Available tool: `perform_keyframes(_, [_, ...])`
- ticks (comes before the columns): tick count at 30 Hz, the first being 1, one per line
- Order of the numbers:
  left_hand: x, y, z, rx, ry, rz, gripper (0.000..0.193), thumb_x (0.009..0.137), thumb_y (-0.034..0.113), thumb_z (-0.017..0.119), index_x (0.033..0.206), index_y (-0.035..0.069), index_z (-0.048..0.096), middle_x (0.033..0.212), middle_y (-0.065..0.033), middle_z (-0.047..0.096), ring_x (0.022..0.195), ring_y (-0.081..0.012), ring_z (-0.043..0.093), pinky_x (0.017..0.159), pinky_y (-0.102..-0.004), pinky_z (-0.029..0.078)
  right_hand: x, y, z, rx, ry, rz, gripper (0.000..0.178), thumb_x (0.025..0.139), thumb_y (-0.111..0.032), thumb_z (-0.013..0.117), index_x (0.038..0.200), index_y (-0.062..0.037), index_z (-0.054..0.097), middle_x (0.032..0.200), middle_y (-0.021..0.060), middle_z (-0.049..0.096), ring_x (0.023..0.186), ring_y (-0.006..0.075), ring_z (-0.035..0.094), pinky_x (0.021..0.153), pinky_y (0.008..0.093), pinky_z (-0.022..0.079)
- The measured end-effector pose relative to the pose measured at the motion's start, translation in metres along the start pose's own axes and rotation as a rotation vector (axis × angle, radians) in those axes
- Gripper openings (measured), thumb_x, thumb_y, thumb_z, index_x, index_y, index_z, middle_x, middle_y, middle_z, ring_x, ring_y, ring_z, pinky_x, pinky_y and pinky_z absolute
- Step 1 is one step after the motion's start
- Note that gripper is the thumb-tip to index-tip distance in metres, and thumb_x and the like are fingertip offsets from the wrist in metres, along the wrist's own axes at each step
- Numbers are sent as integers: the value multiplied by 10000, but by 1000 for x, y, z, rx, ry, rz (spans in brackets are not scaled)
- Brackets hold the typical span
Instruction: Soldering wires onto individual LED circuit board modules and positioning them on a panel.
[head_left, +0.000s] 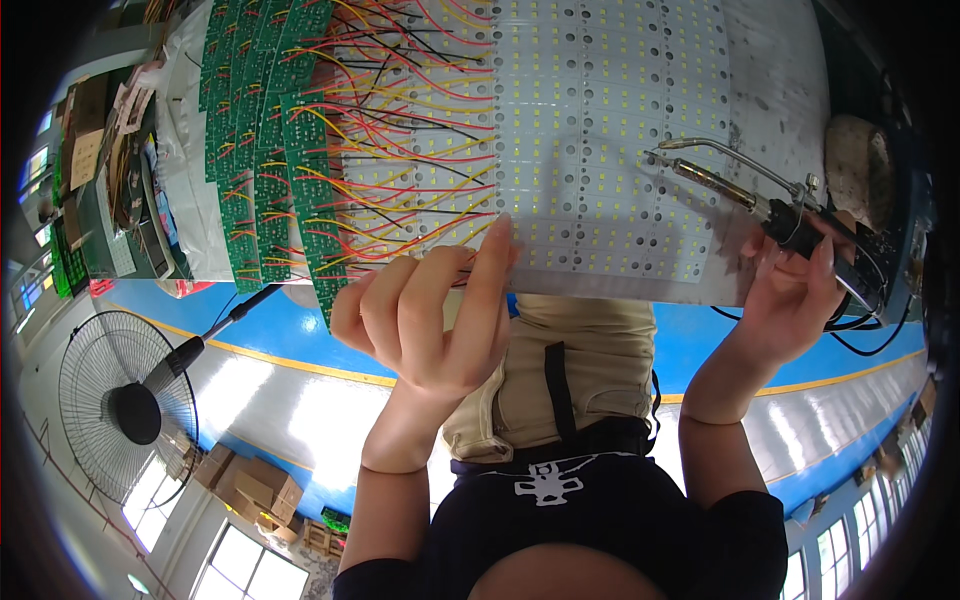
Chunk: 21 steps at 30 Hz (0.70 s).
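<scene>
My right hand (795,300) grips a soldering iron (740,195) by its dark handle, with a thin curved metal feed tube (735,153) running alongside to the tip. The tip points left above a sheet of white LED boards (600,130) with rows of small yellowish LEDs and round holes. At the near edge of this sheet, my left hand (430,310) is closed with curled fingers around a thin wire, its index fingertip at the boards' left edge. Red, yellow and black wires (420,150) join the LED boards to overlapping green circuit boards (305,180) on the left.
A standing fan (135,410) is at the lower left, near cardboard boxes (250,490). More boxes (85,125) and bundled wires (125,190) lie far left. A black cable (870,345) hangs by my right hand. A brownish block (858,165) sits at the right.
</scene>
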<state>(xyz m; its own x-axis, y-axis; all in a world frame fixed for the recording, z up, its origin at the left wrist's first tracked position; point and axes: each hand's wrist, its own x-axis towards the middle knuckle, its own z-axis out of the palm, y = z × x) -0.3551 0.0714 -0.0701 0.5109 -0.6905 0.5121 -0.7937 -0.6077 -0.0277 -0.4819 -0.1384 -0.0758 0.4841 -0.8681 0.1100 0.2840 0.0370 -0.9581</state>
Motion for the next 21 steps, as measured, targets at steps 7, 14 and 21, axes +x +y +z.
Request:
perform_keyframes(7, [-1, -2, 3, -10, 24, -8, 221, 708, 241, 734, 921, 185, 711, 855, 57, 487, 809, -132, 456, 771, -327, 315, 0, 5, -3, 11, -15, 5, 229, 892, -115, 426, 992, 84, 476, 799, 185, 542, 495, 175, 520, 523, 386, 505])
perform_keyframes(14, [9, 2, 3, -38, 31, 1, 244, 693, 169, 736, 936, 172, 717, 839, 38, 513, 768, -133, 475, 748, -303, 329, 4, -4, 3, 45, 10, -17, 188, 877, -96, 458, 975, 63, 480, 756, 159, 529, 520, 175, 520, 545, 378, 510])
perform_keyframes(21, [3, -3, -16, -165, 63, -25, 192, 668, 177, 743, 853, 151, 699, 885, 43, 612, 804, -135, 531, 789, -315, 355, 0, -2, 3, 170, -7, 51, 179, 862, -86, 519, 974, 47, 482, 704, 125, 515, 553, 169, 508, 604, 381, 512])
